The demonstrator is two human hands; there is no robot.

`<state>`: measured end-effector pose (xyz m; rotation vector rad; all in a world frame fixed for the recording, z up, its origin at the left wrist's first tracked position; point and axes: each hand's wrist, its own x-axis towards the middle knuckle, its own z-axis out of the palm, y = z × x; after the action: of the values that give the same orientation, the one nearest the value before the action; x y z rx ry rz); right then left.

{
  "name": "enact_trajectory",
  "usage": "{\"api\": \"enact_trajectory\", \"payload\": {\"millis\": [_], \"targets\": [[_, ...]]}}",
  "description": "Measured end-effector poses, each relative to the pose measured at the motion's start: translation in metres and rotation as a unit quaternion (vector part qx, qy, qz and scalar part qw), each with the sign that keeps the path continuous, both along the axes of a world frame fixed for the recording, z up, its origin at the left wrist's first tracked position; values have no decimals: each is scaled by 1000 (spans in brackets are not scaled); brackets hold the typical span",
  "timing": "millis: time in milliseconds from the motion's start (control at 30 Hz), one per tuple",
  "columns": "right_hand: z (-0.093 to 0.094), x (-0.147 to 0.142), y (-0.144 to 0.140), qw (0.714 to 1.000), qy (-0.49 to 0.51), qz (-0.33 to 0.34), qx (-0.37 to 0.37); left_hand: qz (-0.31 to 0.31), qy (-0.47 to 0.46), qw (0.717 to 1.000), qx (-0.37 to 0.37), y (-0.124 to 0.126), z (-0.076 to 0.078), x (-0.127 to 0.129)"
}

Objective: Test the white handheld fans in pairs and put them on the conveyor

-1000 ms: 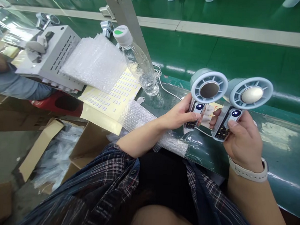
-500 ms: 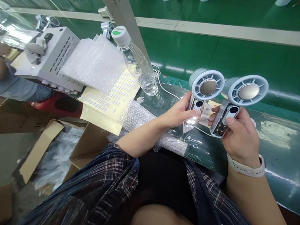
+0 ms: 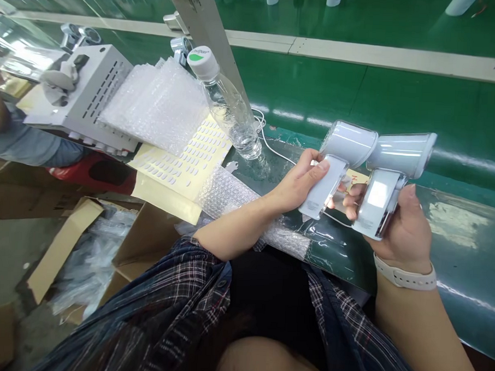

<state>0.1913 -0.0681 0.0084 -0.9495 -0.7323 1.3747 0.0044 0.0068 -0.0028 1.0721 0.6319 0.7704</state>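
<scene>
To your left, 1 water bottle [image 3: 228, 105] with a green-marked white cap is leaning tilted against a slanted grey post [image 3: 205, 28]. A stack of bubble wrap bags [image 3: 156, 105] is lying across a white vented metal box [image 3: 85, 93], and a yellow sticker sheet [image 3: 178, 163] is sitting just below them. A white cable [image 3: 269, 142] is trailing over the green conveyor belt [image 3: 398, 110]. Open cardboard boxes [image 3: 84, 244] are resting on the floor.

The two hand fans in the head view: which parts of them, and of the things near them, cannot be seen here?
Head view only:
- Left fan: grille and display face away; left hand covers part of the handle.
- Right fan: front is also turned away; right hand hides the handle's far side.
- Card behind the fans: mostly hidden, print unreadable.
- Bottle cap label: too small to read.
- Co-worker's arm: cut by the left edge.
</scene>
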Motion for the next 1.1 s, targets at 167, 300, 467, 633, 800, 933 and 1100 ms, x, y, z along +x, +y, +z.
{"api": "enact_trajectory", "payload": {"millis": [167, 300, 467, 633, 800, 933, 1100], "targets": [[0, 2, -3, 999, 32, -5, -29, -28, -56, 998, -4, 1, 1, -1], [5, 4, -6, 999, 7, -6, -32, -51, -89, 995, -9, -1, 5, -2], [9, 5, -9, 999, 5, -34, -18, -61, -108, 992, 0, -1, 5, -3], [9, 5, -9, 999, -10, -42, -26, -69, -121, 990, -3, -3, 7, -2], [11, 7, -9, 999, 29, 25, -18, -55, -107, 993, -11, -11, 30, 3], [17, 9, -10, 999, 31, 22, 2, -72, -83, 994, -7, -13, 54, 8], [19, 11, -11, 998, 60, 2, 26, -84, -58, 995, 13, -13, 67, 11]]}}
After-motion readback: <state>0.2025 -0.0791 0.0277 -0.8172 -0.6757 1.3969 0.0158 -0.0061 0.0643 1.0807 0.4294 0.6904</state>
